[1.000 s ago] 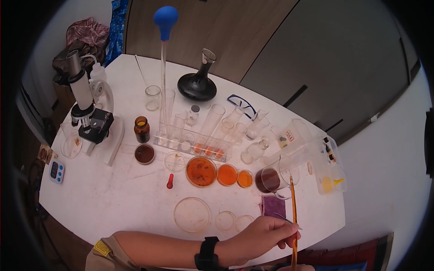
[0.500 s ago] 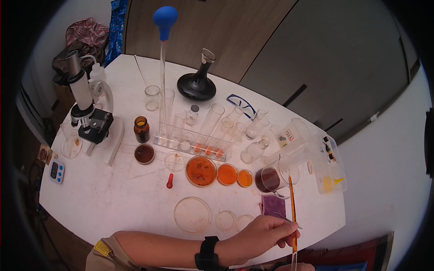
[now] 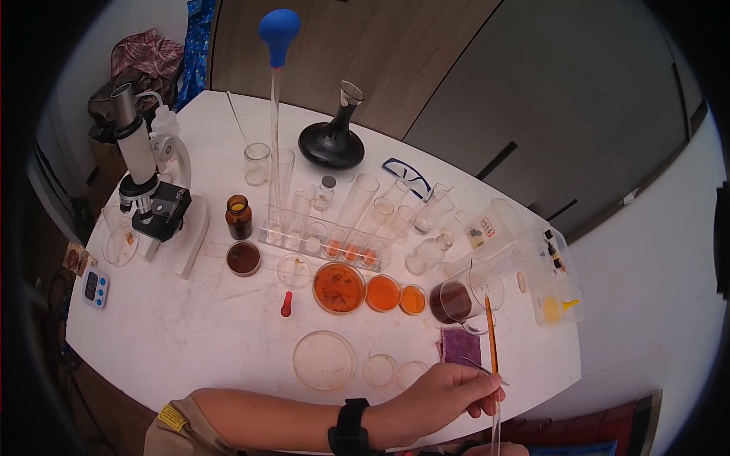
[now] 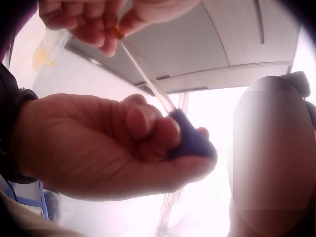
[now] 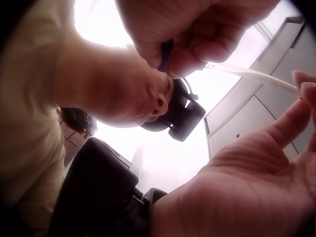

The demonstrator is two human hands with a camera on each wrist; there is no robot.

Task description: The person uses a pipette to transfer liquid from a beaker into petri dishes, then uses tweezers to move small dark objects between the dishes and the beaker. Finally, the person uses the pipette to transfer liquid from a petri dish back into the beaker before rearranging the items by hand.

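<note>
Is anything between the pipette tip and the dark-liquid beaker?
Nothing visible. The pipette, bulb in the left hand, tube pinched by the right hand, has its tip at the rim of the beaker; the purple cloth lies flat beneath.

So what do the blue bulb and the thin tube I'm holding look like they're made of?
The bulb, gripped by the left hand, looks like soft rubber: opaque blue, matte, no sharp glare. The tube, pinched by the right hand, is clear and smooth, with the wall showing through it; glass or rigid plastic, I cannot tell which.
</note>
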